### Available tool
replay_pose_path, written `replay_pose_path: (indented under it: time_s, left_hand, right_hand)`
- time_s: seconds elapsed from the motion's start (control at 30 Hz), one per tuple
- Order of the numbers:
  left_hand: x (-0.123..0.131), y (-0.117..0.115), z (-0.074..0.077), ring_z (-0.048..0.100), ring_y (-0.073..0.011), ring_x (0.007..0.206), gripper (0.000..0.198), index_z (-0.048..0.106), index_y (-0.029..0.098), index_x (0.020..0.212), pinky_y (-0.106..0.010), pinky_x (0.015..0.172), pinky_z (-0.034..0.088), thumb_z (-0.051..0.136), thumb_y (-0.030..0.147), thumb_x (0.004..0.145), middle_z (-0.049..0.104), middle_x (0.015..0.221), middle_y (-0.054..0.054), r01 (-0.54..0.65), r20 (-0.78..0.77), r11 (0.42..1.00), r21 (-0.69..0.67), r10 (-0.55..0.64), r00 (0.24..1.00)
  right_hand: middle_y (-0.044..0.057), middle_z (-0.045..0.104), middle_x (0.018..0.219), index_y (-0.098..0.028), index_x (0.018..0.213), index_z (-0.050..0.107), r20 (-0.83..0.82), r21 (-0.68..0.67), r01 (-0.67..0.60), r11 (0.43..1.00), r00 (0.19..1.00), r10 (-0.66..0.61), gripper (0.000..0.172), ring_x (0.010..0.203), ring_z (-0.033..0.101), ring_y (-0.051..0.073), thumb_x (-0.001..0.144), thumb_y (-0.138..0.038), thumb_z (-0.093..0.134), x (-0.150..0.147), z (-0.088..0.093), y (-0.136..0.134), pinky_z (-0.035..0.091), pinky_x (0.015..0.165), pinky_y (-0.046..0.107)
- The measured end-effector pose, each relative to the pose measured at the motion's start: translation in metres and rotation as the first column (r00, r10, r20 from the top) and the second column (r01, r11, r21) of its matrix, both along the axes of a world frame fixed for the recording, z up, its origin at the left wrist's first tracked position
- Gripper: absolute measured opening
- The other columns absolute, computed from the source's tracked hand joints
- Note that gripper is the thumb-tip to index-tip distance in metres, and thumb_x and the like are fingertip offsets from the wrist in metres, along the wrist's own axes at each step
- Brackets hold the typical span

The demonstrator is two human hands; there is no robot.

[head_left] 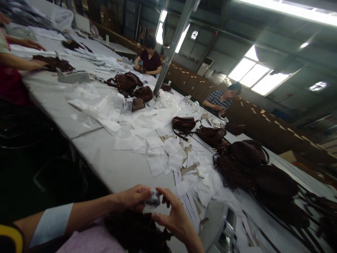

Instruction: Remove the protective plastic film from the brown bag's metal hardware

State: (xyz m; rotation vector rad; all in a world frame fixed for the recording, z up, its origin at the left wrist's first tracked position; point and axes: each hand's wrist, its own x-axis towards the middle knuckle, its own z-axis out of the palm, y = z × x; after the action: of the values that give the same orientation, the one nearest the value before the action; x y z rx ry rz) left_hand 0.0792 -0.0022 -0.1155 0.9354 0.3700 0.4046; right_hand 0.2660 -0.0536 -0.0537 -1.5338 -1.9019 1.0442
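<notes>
My left hand pinches a small greyish, shiny roll that looks like tape, low in the middle of the head view. Close by on its right is my right hand, thumb and fingers spread apart around the roll's side; whether a fingertip touches it I cannot tell. Beneath both hands lies a dark brown, fringed item, partly hidden by my arms and against my body. A grey tape dispenser stands on the table, right of my right hand.
Loose white paper sheets and cardboard strips cover the long table. Dark brown bags line its right side, with more bags farther back. A metal post rises mid-table. Co-workers sit around the table.
</notes>
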Motion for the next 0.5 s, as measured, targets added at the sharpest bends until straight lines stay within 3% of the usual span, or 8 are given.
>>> replay_pose_path:
  time_s: [0.07, 0.2, 0.4, 0.5]
  left_hand:
    - [0.002, 0.000, -0.001, 0.028, -0.0032, 0.042, 0.057, 0.059, 0.012, 0.090, -0.018, 0.037, 0.019, 0.056, 0.066, 0.076, 0.045, 0.060, 0.005, 0.046, -0.010, 0.999, -0.003, -0.046, 0.999]
    - [0.004, 0.000, -0.006, 0.029, -0.0042, 0.036, 0.054, 0.055, 0.013, 0.070, -0.019, 0.034, 0.017, 0.057, 0.067, 0.074, 0.042, 0.047, 0.005, 0.124, -0.063, 0.992, 0.001, -0.124, 0.990]
    - [-0.001, 0.007, -0.016, 0.038, -0.0066, 0.037, 0.048, 0.060, 0.013, 0.078, -0.019, 0.034, 0.022, 0.066, 0.060, 0.072, 0.054, 0.051, 0.001, 0.214, -0.015, 0.969, -0.122, -0.217, 0.976]
    - [-0.001, 0.012, -0.017, 0.041, -0.0088, 0.038, 0.053, 0.063, 0.012, 0.079, -0.021, 0.036, 0.024, 0.055, 0.065, 0.077, 0.057, 0.054, -0.001, 0.297, -0.029, 0.948, -0.119, -0.302, 0.953]
  right_hand:
    - [0.003, 0.062, 0.104, -0.025, 0.123, 0.054, 0.011, 0.016, -0.010, 1.000, 1.000, 0.010, 0.065, 0.089, 0.057, 0.018, 0.063, -0.026, 0.079, -0.001, -0.001, -0.002, 0.047, 0.079, 0.029]
    - [0.003, 0.066, 0.094, -0.025, 0.109, 0.063, 0.052, 0.107, -0.034, 0.994, 0.998, 0.028, 0.030, 0.089, 0.058, 0.018, 0.079, -0.028, 0.066, -0.012, -0.013, -0.004, 0.045, 0.079, 0.029]
    - [0.001, 0.062, 0.084, -0.022, 0.097, 0.065, 0.062, 0.178, -0.028, 0.984, 0.998, 0.017, 0.017, 0.080, 0.056, 0.015, 0.082, -0.028, 0.062, -0.010, -0.024, -0.007, 0.042, 0.071, 0.026]
    - [0.000, 0.059, 0.079, -0.021, 0.092, 0.064, 0.102, 0.187, -0.044, 0.981, 0.995, 0.025, 0.013, 0.077, 0.054, 0.015, 0.080, -0.024, 0.062, -0.009, -0.023, -0.008, 0.040, 0.068, 0.025]
